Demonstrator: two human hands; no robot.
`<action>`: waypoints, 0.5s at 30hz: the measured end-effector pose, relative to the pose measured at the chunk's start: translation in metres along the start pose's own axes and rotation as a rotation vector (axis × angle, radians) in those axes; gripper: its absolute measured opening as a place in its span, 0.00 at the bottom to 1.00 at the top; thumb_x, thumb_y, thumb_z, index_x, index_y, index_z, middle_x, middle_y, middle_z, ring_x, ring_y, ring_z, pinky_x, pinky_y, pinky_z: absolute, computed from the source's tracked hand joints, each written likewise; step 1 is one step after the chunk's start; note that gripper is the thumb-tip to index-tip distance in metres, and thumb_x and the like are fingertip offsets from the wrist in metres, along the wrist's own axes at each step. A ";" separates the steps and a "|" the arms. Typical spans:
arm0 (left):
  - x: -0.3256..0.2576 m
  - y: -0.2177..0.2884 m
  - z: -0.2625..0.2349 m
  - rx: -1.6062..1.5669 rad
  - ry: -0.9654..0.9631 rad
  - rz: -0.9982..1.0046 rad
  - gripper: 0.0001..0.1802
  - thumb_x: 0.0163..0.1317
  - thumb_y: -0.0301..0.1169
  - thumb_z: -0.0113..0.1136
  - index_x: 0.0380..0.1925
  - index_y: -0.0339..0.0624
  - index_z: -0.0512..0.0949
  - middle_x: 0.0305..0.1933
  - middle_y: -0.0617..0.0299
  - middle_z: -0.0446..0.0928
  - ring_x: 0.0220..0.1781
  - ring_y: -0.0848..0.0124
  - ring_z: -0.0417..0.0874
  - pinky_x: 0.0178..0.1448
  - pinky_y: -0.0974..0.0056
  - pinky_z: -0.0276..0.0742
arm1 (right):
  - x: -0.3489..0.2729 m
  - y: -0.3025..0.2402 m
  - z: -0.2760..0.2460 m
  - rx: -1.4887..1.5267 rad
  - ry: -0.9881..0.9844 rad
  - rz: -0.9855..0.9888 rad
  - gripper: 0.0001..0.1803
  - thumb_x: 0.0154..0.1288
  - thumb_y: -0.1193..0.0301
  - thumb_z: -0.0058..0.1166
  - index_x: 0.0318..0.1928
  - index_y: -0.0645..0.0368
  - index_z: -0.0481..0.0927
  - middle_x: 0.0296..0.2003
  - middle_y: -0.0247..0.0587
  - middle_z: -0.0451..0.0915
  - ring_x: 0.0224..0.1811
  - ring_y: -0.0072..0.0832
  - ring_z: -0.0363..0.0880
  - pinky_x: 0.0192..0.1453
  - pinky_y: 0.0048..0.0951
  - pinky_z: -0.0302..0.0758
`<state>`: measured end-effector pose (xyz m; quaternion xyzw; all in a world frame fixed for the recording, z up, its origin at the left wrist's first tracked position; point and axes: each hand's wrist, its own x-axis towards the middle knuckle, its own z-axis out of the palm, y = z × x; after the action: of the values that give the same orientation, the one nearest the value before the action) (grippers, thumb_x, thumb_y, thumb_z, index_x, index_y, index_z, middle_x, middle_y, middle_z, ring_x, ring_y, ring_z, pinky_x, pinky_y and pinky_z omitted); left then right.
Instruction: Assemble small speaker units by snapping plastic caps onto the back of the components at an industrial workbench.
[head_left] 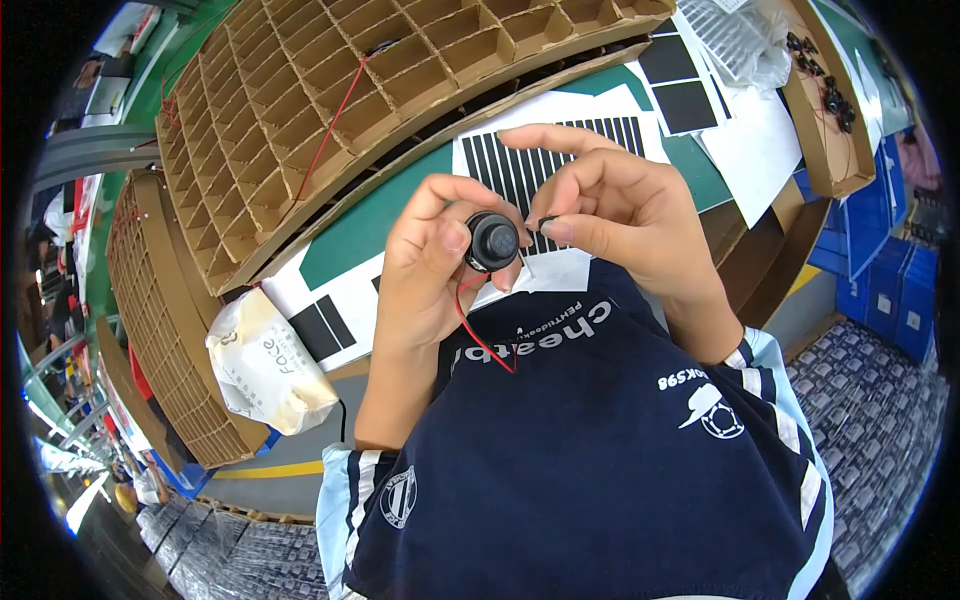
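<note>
My left hand (420, 255) is closed around a small round black speaker (494, 243), its domed side facing up. From the speaker a thin red wire (480, 342) hangs down in front of my shirt. Close to its right side, my right hand (640, 215) pinches a tiny black strip piece (546, 220) between thumb and index finger; the other fingers are loosely curled. Whether the piece touches the speaker I cannot tell. Behind both hands lies a white sheet with black adhesive strips (483, 158), partly covered by my fingers.
A large cardboard divider tray (290, 120) spans the far side, with a red wire across it. Left of me sits a white plastic packet (268, 362). Sheets with black squares (688, 106) and an open box of small black parts (835, 180) are at right. Blue bins (890, 290) stand beyond.
</note>
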<state>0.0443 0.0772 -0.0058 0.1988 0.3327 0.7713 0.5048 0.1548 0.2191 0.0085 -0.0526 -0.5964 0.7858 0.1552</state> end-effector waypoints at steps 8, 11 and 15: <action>-0.001 -0.002 -0.003 0.005 -0.012 0.032 0.18 0.58 0.39 0.53 0.37 0.36 0.64 0.31 0.47 0.72 0.24 0.72 0.73 0.26 0.73 0.70 | 0.002 0.000 -0.003 -0.118 -0.120 -0.078 0.03 0.54 0.80 0.51 0.31 0.65 0.74 0.52 0.45 0.65 0.35 0.20 0.74 0.40 0.19 0.72; -0.002 -0.004 -0.001 -0.002 -0.003 0.020 0.16 0.58 0.36 0.53 0.37 0.36 0.64 0.31 0.49 0.72 0.24 0.71 0.74 0.26 0.72 0.71 | 0.000 0.003 0.007 0.078 -0.037 -0.008 0.03 0.56 0.78 0.51 0.32 0.65 0.74 0.51 0.45 0.65 0.35 0.23 0.74 0.41 0.22 0.73; -0.002 -0.007 -0.001 -0.029 0.000 0.002 0.13 0.58 0.32 0.53 0.37 0.36 0.64 0.33 0.52 0.73 0.24 0.70 0.75 0.24 0.71 0.71 | 0.000 -0.001 0.013 0.256 -0.005 0.144 0.02 0.56 0.75 0.51 0.29 0.61 0.74 0.52 0.49 0.66 0.54 0.30 0.64 0.55 0.31 0.64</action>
<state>0.0491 0.0772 -0.0111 0.1916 0.3214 0.7765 0.5070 0.1518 0.2070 0.0129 -0.0730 -0.4865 0.8646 0.1023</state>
